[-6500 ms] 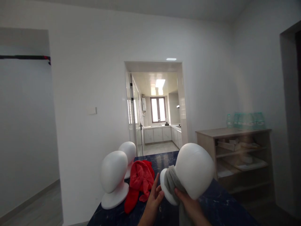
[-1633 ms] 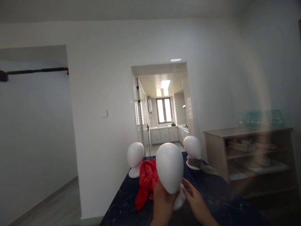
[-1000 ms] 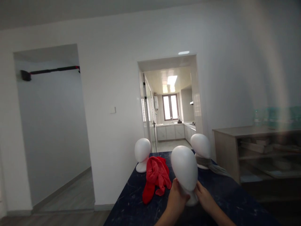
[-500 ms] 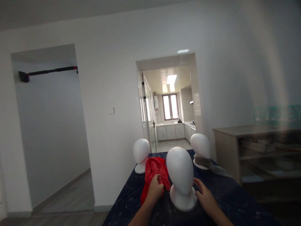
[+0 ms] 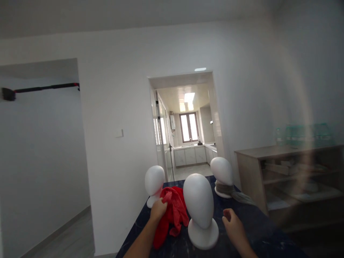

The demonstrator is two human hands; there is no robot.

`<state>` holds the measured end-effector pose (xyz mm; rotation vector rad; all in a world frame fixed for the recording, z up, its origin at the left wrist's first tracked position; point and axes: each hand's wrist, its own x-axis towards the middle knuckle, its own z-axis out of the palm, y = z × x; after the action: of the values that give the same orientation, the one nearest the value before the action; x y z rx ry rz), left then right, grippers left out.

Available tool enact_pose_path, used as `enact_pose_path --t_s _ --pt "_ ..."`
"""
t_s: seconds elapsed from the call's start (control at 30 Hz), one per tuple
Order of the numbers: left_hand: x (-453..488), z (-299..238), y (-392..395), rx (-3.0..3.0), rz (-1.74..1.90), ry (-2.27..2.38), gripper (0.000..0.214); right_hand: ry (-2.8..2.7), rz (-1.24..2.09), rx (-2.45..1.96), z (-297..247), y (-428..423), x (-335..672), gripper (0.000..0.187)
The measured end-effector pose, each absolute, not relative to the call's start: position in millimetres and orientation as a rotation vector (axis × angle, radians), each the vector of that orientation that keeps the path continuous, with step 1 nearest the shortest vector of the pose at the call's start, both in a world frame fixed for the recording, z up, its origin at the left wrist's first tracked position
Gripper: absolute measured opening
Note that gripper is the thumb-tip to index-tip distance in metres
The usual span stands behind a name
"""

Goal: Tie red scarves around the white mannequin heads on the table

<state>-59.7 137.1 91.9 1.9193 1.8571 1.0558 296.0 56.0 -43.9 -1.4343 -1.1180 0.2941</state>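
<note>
My left hand [image 5: 158, 209] is closed on a bunched red cloth [image 5: 176, 211], pinching its upper left part. The cloth hangs and lies in folds on the dark blue table between two white foam heads. Close in front of me stands the nearest foam head [image 5: 199, 202], upright on its round base and bare. To the right of that head, and apart from it, is my right hand [image 5: 234, 225], its fingers loosely curled with a gap to the thumb and nothing seen in them. Behind my left hand another bare foam head [image 5: 154, 179] stands, its base partly hidden.
At the back right a third foam head [image 5: 221, 171] has a grey-brown scarf [image 5: 225, 188] around its neck, one end trailing over the marbled table [image 5: 135, 229]. A wooden shelf unit [image 5: 249, 175] with bottles [image 5: 309, 135] on top stands right. A doorway beyond shows a kitchen.
My left hand has drawn the red cloth left, spreading its folds out. My right hand has come away from the nearest foam head's base. The view has shifted slightly.
</note>
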Motion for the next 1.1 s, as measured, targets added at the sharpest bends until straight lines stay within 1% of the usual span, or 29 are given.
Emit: enact_pose_path --t_s 0.13,0.27,0.37,0.43,0.53,0.6,0.73,0.77,0.8,0.9,0.93,0.97,1.03,1.07,1.1 --pt "-66 144 141 1.825 1.354 1.701 0.032 -1.057 0.323 -1.449 -28 47 295 0.028" --pt "-73 195 127 1.688 1.652 1.500 0.040 -1.015 0.334 -1.438 -16 39 297 0.026" --pt "-81 224 104 1.584 1.746 1.324 0.047 -0.947 0.300 -1.426 -5 30 307 0.030" --pt "-89 238 85 1.537 1.678 1.201 0.048 -0.870 0.242 -1.422 7 19 315 0.034" --pt "-106 255 51 1.435 1.381 1.000 0.042 -0.778 0.076 -1.384 35 -9 309 0.037" --pt "-115 265 29 1.361 1.217 0.920 0.039 -0.829 0.017 -1.282 62 -34 286 0.035" --pt "-117 286 1 1.317 1.165 0.878 0.035 -1.243 0.230 -0.977 122 -74 210 0.028" --pt "-113 290 -4 1.326 1.156 0.873 0.035 -1.346 0.300 -0.932 135 -78 191 0.029" --pt "-108 295 -8 1.341 1.140 0.871 0.035 -1.406 0.358 -0.873 147 -79 173 0.037" --pt "-88 307 -24 1.373 1.074 0.858 0.037 -1.496 0.540 -0.784 169 -68 130 0.091" --pt "-81 311 -30 1.370 1.053 0.841 0.037 -1.521 0.610 -0.782 172 -63 119 0.104" --pt "-73 314 -35 1.361 1.031 0.815 0.037 -1.548 0.679 -0.794 174 -59 109 0.111" --pt "-60 318 -45 1.345 1.001 0.729 0.031 -1.569 0.771 -0.828 172 -51 91 0.115" --pt "-56 319 -48 1.347 1.000 0.676 0.029 -1.562 0.789 -0.839 170 -48 84 0.113" --pt "-52 320 -50 1.354 1.005 0.624 0.029 -1.543 0.789 -0.839 166 -45 78 0.106"
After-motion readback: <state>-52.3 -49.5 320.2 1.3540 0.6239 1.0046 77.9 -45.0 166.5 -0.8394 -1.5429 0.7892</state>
